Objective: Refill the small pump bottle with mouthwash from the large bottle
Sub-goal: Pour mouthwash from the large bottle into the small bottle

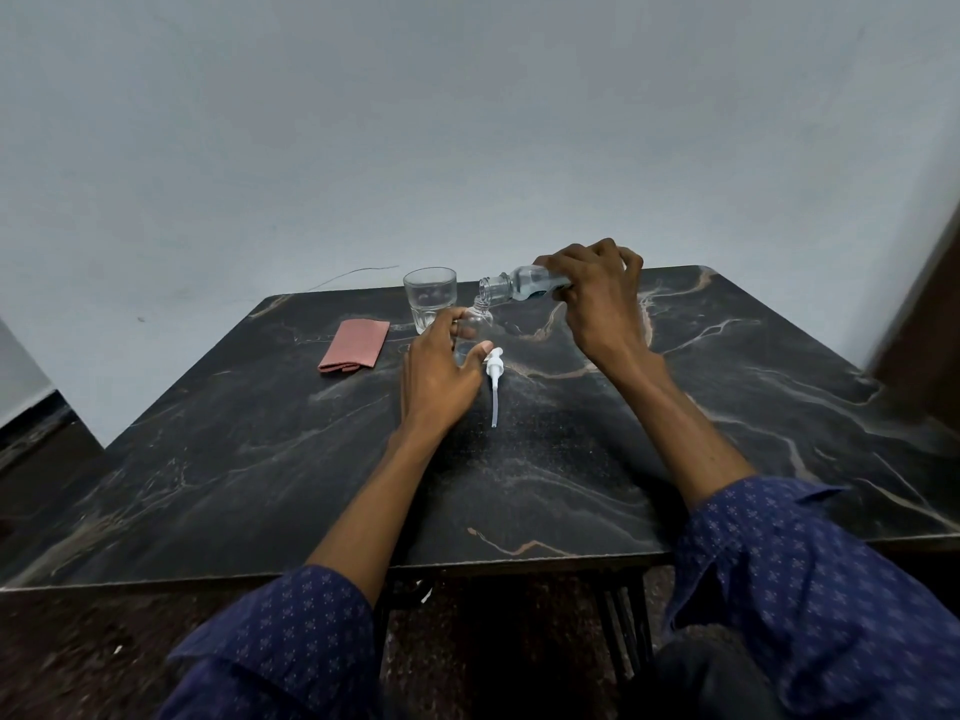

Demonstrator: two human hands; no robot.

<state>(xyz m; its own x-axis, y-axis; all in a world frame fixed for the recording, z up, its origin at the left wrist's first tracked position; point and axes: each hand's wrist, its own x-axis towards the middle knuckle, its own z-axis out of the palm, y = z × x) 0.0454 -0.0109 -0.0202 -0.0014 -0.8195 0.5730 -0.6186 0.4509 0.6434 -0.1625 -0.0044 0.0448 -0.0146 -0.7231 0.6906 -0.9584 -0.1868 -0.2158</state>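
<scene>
**Head view: pouring under way, neck over neck**

Head view, mid-pour. Right hand (597, 298) wrapped round the large bottle (524, 282), tipped almost level, clear mouthwash pooled along its lower side, open mouth pointing left and just above the neck of the small pump bottle (475, 324). Left hand (441, 376) curled round that small bottle, thumb on the near side, fingers on the far side, holding it upright on the table (571, 485). Stream between the two mouths too fine to make out; level inside the small bottle not readable either.

Judged as the filling step itself. Next call: a slow, small tilt from the right wrist, mouths kept lined up, left grip firm, then levelling off before overflow and refitting the pump. Narrow neck, so spill risk likely.

Pump head (493, 376) with its tube lying flat just right of the left thumb, tube running toward the wearer. Drinking glass (430, 298) just beyond the left fingers, upright. Folded pink cloth (354, 346) well left of that grip.

Dark marble-patterned tabletop with pale veins; plain grey wall (467, 122) behind; thin wire along the wall's foot.
</scene>
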